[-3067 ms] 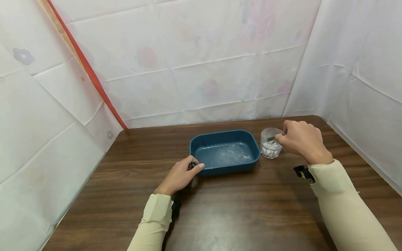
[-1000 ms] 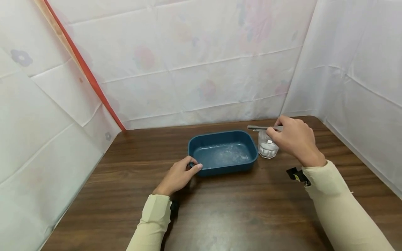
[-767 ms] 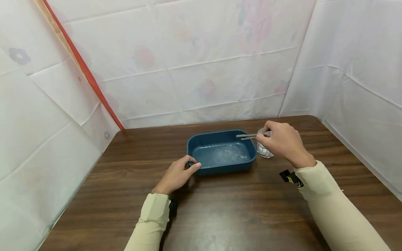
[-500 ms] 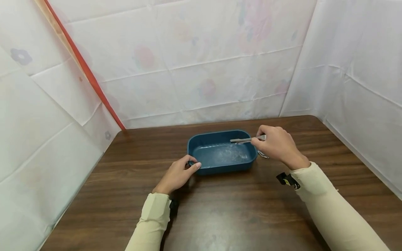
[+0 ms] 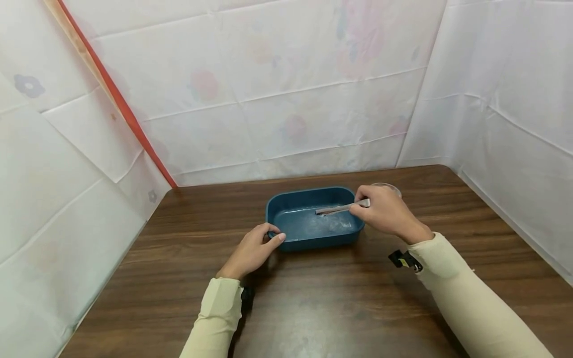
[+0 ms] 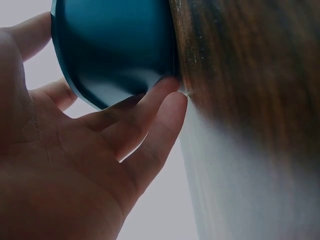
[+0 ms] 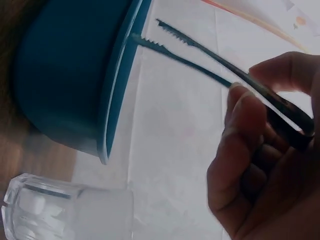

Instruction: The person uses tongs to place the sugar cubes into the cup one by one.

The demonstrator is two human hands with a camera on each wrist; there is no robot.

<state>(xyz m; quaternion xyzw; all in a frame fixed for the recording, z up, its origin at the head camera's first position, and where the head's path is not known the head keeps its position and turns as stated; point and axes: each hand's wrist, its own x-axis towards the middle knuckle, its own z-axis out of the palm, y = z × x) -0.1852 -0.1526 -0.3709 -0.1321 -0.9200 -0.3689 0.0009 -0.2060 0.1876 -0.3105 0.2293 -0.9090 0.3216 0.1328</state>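
Observation:
A dark blue rectangular basin (image 5: 313,242) stands on the brown table. My left hand (image 5: 252,248) holds its near left corner, thumb at the rim and fingers against the outer wall. Small metal tongs (image 5: 342,208) with serrated tips are pinched in my right hand (image 5: 385,211), reaching over the basin's right side. In the right wrist view the arms of the tongs stand apart, with nothing seen between the tips. Beyond my right hand is a clear glass (image 7: 100,210), mostly hidden in the head view; whitish pieces lie in its bottom.
The wood-grain table (image 5: 313,298) stretches around the basin on all sides. White floral sheets (image 5: 277,89) hang behind and along both sides, with a red strip (image 5: 121,102) at the left. A black wrist device (image 5: 405,259) sits under my right cuff.
My right hand has lifted the tongs out of the glass and carried them left and down over the basin. The tongs have spread. My left hand stays at its corner.

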